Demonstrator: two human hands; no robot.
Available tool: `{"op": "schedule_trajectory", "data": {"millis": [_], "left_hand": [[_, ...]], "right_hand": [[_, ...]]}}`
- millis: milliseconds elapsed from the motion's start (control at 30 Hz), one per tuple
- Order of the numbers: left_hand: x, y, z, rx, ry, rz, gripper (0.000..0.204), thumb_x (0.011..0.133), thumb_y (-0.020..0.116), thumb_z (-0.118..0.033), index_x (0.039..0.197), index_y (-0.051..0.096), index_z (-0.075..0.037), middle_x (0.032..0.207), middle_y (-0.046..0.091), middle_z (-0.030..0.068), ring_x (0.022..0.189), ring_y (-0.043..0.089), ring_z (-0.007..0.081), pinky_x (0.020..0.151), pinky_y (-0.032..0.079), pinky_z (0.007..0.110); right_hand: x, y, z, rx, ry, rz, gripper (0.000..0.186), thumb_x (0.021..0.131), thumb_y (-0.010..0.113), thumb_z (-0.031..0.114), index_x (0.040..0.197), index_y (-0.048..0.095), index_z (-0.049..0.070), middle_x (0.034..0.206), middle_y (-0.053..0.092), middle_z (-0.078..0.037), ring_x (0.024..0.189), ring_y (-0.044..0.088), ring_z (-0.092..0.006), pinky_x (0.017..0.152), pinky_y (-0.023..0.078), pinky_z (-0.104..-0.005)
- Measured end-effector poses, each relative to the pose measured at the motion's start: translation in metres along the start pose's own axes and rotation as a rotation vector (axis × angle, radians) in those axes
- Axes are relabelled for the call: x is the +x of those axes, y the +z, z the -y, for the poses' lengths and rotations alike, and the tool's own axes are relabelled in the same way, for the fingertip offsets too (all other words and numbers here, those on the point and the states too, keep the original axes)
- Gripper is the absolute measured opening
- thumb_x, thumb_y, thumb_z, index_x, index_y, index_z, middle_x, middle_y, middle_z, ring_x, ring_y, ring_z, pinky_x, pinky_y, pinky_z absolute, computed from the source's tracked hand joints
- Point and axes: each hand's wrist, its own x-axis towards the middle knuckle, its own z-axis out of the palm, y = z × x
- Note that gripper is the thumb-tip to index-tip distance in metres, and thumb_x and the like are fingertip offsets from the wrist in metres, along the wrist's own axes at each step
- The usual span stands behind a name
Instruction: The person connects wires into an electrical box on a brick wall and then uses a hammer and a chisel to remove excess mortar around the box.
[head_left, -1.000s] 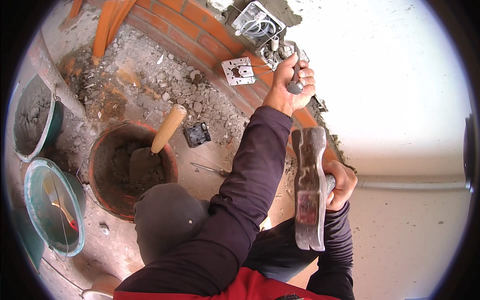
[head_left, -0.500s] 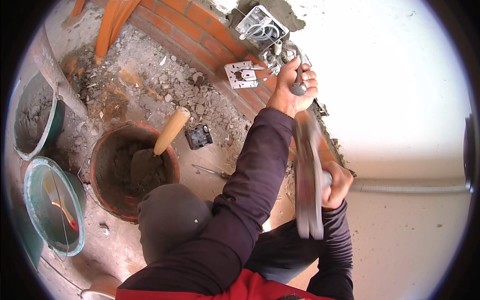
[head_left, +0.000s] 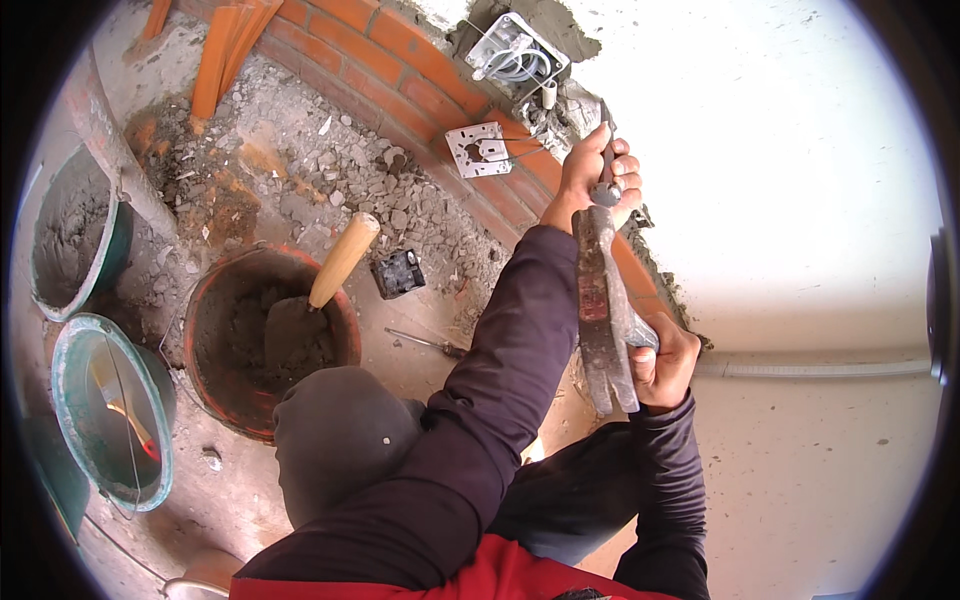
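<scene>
My left hand [head_left: 578,185] is wrapped round a steel chisel [head_left: 607,150], its struck end toward me and its far end at the chipped wall edge below an electrical box [head_left: 518,57]. My right hand [head_left: 672,365] grips the handle of a claw hammer [head_left: 605,305]. The hammer's face is at the chisel's struck end; whether they touch, I cannot tell. Loose wires coil in the box. Beside my left hand a white socket mounting plate [head_left: 478,150] hangs by wires against the brickwork [head_left: 430,100].
An orange-rimmed bucket [head_left: 192,350] holds mortar and a wooden-handled trowel [head_left: 343,262]. Green buckets [head_left: 62,400] stand at the left, one with a brush [head_left: 130,425]. Rubble [head_left: 370,180], a black box [head_left: 398,274] and a screwdriver [head_left: 425,343] lie on the floor. A white wall [head_left: 800,200] rises at right.
The hammer, blurred and lower half a second ago, has moved up and left to the chisel's end. My left hand and the chisel have barely shifted.
</scene>
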Motion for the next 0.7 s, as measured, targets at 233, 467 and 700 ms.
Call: {"op": "schedule_trajectory", "data": {"millis": [233,467,700], "left_hand": [[0.003,-0.011,-0.013,0.048,-0.021,0.000,0.045,0.101,0.032,-0.055,0.077,0.044,-0.020,0.054,0.040,-0.0033,0.042,0.038,0.0131,0.041,0.029,0.030],[0.002,0.004,0.003,-0.004,0.063,-0.016,0.040,0.103,0.036,-0.045,0.079,0.046,-0.014,0.056,0.044,-0.0022,0.043,0.046,0.0129,0.038,0.034,0.026],[0.000,-0.002,-0.007,0.012,0.063,-0.059,0.040,0.102,0.035,-0.048,0.079,0.045,-0.017,0.056,0.043,-0.0031,0.043,0.040,0.0125,0.041,0.033,0.027]], "right_hand": [[-0.005,-0.003,-0.004,0.032,-0.007,-0.041,0.076,0.086,0.052,0.072,0.077,0.059,-0.003,0.059,0.049,-0.011,0.052,0.054,-0.0269,0.051,0.042,-0.0336],[0.000,-0.007,-0.015,-0.048,-0.371,-0.092,0.072,0.086,0.049,0.072,0.072,0.055,0.002,0.055,0.047,-0.009,0.047,0.051,-0.0276,0.052,0.039,-0.0351],[0.005,0.009,-0.014,-0.051,-0.077,-0.033,0.071,0.090,0.046,0.066,0.079,0.060,-0.003,0.061,0.054,-0.015,0.054,0.057,-0.0349,0.055,0.044,-0.0404]]}}
